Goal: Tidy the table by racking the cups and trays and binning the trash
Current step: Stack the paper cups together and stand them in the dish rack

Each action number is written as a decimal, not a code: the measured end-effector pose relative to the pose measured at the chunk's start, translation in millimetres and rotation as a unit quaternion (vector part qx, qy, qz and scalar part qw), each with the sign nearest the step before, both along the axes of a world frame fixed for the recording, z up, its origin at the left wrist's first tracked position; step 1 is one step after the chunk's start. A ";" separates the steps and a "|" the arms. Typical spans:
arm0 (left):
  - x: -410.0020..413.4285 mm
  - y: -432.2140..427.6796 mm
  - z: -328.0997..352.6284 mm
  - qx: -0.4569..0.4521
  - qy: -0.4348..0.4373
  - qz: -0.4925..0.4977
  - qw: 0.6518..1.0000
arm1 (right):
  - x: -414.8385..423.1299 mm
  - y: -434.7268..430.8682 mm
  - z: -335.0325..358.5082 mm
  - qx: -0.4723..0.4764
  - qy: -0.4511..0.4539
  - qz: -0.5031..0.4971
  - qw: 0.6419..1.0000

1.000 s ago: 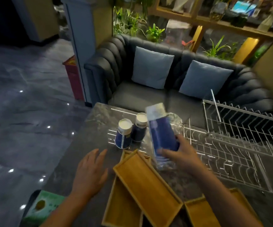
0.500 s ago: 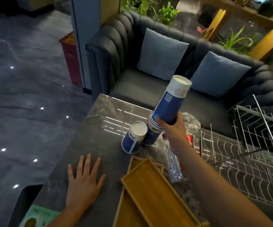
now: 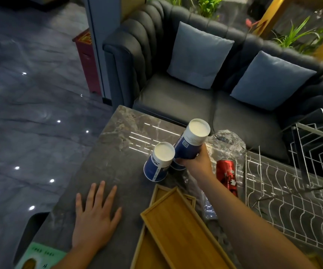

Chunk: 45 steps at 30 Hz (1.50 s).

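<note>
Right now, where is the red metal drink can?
In the head view, the red metal drink can lies on its side right of centre, between the right hand and the white wire rack.

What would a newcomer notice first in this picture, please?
First, the right hand gripping an upside-down blue paper cup over the grey table, beside a second inverted cup standing there. Then the red can lying beside the white wire rack on the right, and the wooden trays overlapping at the near edge.
</note>
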State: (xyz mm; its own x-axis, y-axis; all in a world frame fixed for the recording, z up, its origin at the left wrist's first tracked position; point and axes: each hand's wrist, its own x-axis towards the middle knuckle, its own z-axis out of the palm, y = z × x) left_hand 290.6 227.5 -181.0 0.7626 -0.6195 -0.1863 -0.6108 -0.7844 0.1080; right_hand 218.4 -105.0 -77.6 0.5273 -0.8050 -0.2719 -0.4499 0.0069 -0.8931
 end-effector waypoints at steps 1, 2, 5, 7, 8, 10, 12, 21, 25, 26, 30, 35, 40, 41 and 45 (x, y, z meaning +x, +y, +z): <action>-0.4 -0.1 0.3 0.001 0.000 0.001 1.000 | 0.1 -1.1 -1.5 -0.008 0.004 0.005 1.000; -0.8 -0.4 0.5 0.001 -0.001 0.002 1.000 | 0.3 -2.2 -1.8 -0.012 0.003 0.004 1.000; -1.2 -0.8 2.1 0.002 -0.005 0.002 1.000 | -0.6 -3.8 5.9 -0.012 -0.028 -0.033 0.999; -1.6 -1.0 4.1 0.006 -0.009 0.001 1.000 | -3.5 -4.3 18.3 -0.024 -0.065 -0.051 0.996; -2.2 -1.1 5.3 0.009 -0.010 0.001 1.000 | -6.3 -4.3 25.8 -0.031 -0.084 -0.055 0.994; -2.8 -2.1 8.3 0.009 -0.007 0.002 1.000 | -12.7 -2.2 43.9 -0.039 -0.115 -0.070 0.990; -3.0 -2.9 11.3 0.013 -0.003 0.004 1.000 | -20.2 2.1 65.2 -0.054 -0.150 -0.082 0.984; -2.8 -4.4 17.2 0.004 0.007 0.011 1.000 | -37.5 32.6 130.8 -0.039 -0.195 0.033 0.979; -4.8 -5.5 19.6 0.003 0.004 0.015 1.000 | -21.0 49.7 120.4 0.002 -0.130 0.084 0.988; -5.3 -6.0 20.2 0.001 0.004 0.019 1.000 | -16.5 53.0 116.4 0.002 -0.117 0.088 0.989; -5.0 -6.1 21.9 -0.009 0.004 0.020 1.000 | -3.3 61.2 94.1 -0.013 -0.074 0.114 0.991; -5.4 -5.2 19.2 -0.009 -0.002 0.018 1.000 | 1.3 69.2 61.5 -0.007 -0.051 0.126 0.991; -4.0 -3.4 14.1 -0.010 -0.005 0.010 1.000 | 4.9 68.5 34.4 -0.003 -0.030 0.129 0.991; -4.0 -3.4 13.5 -0.011 -0.004 0.010 1.000 | 6.2 67.4 28.8 0.000 -0.023 0.132 0.991; -4.7 -3.7 12.9 -0.016 -0.005 0.013 1.000 | 14.1 65.0 8.9 0.000 0.015 0.156 0.988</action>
